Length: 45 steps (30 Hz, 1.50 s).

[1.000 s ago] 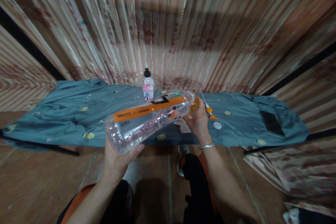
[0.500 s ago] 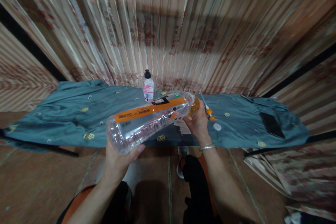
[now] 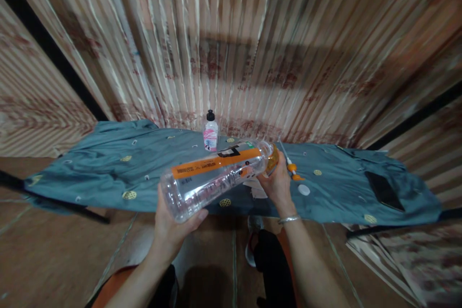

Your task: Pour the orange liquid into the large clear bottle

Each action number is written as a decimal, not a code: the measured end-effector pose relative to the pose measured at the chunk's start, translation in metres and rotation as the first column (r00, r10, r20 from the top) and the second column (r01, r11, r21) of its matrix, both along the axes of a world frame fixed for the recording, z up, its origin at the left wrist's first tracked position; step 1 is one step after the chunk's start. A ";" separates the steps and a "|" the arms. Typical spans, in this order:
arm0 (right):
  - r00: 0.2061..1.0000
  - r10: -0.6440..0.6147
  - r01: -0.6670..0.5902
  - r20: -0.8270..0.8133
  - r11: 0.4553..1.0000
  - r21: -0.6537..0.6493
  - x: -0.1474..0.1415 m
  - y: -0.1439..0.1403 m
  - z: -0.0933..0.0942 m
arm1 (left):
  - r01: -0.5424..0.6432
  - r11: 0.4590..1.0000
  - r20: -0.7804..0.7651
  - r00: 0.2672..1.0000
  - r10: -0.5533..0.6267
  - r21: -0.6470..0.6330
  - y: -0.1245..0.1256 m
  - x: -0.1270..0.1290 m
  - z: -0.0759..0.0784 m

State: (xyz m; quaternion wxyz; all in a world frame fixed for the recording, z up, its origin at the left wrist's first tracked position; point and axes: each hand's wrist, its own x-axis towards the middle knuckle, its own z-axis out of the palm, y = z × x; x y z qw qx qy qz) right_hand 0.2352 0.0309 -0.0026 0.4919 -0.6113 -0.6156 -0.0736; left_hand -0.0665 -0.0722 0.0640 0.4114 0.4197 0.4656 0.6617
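Observation:
A large clear plastic bottle [image 3: 212, 178] with an orange label lies almost level in the air above the near edge of a table. My left hand [image 3: 173, 228] cups its base from below. My right hand [image 3: 276, 183] grips the neck end, where something amber-coloured shows between the fingers. Under the bottle's neck, some white paper [image 3: 257, 187] lies on the cloth, partly hidden by my right hand.
A teal patterned cloth [image 3: 108, 173] covers the table. On it stand a small black-capped bottle with a pink label [image 3: 210, 132], an orange-tipped nozzle with a thin tube [image 3: 292, 169], a white cap [image 3: 303, 189] and a dark phone [image 3: 384, 190]. Striped curtains hang behind.
The view has shifted slightly, so everything sits lower and more to the right in the picture. Both hands keep the same hold on the bottle.

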 end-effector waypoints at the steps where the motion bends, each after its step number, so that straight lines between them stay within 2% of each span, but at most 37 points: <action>1: 1.000 -0.004 0.004 -0.010 1.000 -0.001 0.000 0.000 0.000 | 0.006 1.000 0.000 1.000 -0.006 -0.014 -0.001 0.001 0.000; 8: 0.999 0.016 -0.016 -0.041 1.000 0.015 0.001 0.001 -0.006 | 0.024 0.999 0.013 1.000 -0.024 -0.022 -0.004 0.002 0.007; 20: 0.999 0.029 -0.028 -0.035 1.000 0.011 0.003 0.003 -0.007 | 0.006 1.000 -0.034 0.999 -0.007 -0.017 -0.004 -0.001 0.001; 32: 0.999 0.047 -0.047 -0.015 0.999 -0.012 0.006 -0.003 -0.001 | 0.054 0.998 0.048 0.997 -0.053 -0.018 -0.008 0.006 0.020; 45: 0.998 0.064 -0.064 -0.002 0.998 -0.027 0.008 -0.005 0.003 | 0.034 0.999 0.032 0.999 -0.033 -0.028 -0.008 0.007 0.020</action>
